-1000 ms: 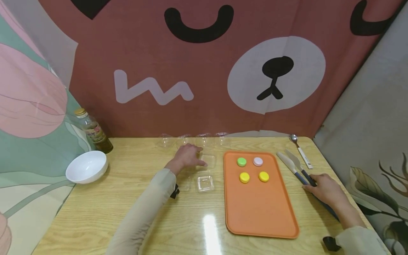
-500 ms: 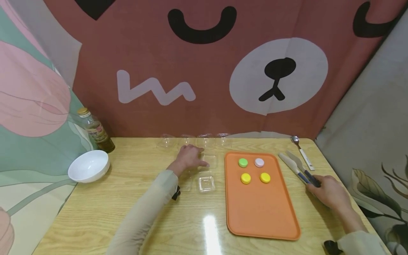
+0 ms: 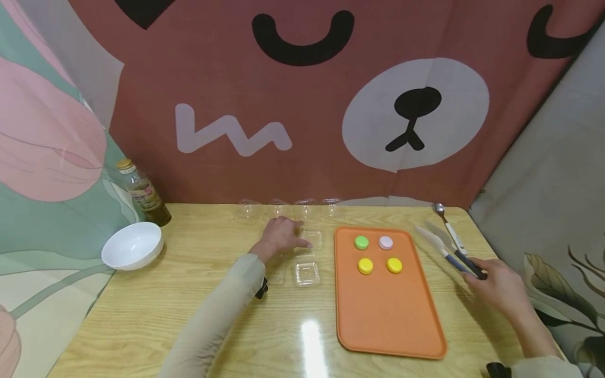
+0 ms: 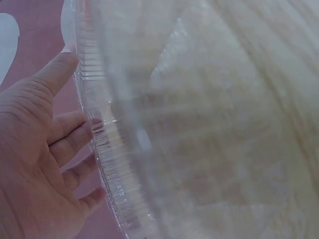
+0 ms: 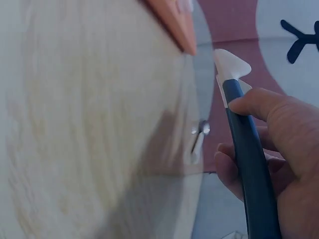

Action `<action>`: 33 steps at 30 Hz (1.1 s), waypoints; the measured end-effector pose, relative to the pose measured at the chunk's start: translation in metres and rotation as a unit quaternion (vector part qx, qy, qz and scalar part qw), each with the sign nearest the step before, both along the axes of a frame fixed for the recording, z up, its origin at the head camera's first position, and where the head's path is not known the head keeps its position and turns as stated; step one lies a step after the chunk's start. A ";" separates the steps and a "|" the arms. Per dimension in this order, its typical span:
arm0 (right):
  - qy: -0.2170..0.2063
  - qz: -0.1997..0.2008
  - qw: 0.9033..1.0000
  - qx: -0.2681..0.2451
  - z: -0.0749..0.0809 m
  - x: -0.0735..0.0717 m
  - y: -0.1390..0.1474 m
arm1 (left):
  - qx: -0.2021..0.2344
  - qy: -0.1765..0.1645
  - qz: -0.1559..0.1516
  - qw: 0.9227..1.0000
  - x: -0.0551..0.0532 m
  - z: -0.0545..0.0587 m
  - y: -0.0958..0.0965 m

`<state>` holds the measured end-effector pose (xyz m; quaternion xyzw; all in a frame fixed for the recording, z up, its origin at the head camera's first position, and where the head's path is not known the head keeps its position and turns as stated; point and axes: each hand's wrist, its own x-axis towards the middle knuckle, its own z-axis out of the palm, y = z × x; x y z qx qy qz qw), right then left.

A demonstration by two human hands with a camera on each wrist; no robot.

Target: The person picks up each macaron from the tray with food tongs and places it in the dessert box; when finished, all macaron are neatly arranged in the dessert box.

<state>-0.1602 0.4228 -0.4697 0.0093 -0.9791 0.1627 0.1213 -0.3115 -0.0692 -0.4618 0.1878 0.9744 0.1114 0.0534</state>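
My right hand (image 3: 501,286) grips two knives by their handles, raised above the table beside the tray. One knife's blue handle (image 5: 251,169) fills the right wrist view, and its pale blade (image 3: 430,239) points away from me; the other handle (image 3: 472,266) is black. My left hand (image 3: 281,234), fingers spread and loosely bent, rests by a small clear plastic box (image 3: 312,239). In the left wrist view its fingers (image 4: 70,142) lie along ribbed clear plastic (image 4: 112,144); whether they press on it is unclear. Another clear box (image 3: 307,273) sits nearer me.
An orange tray (image 3: 389,315) bears a green macaron (image 3: 361,242), a pink macaron (image 3: 385,242) and two yellow ones. Clear domed lids (image 3: 306,209) line the back edge. A spoon (image 3: 449,227) lies back right; a white bowl (image 3: 133,245) and a bottle (image 3: 146,199) stand left.
My right hand has lifted the two knives off the table and drawn slightly to the right. The left hand has stayed by the clear boxes. The view has shifted slightly.
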 end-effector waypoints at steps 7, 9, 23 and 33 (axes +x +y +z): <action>-0.011 0.035 0.999 0.006 0.016 -0.001 -0.018 | 0.004 0.009 0.002 1.000 -0.002 0.000 -0.001; -0.013 0.043 0.999 0.003 0.019 -0.002 -0.023 | 0.001 0.015 0.000 1.000 -0.003 0.000 -0.002; -0.012 0.100 0.995 -0.003 0.022 -0.007 -0.051 | -0.008 0.013 0.001 1.000 -0.003 0.000 0.000; -0.025 0.115 0.993 -0.007 0.020 -0.006 -0.065 | -0.011 0.010 0.006 1.000 -0.001 -0.002 0.001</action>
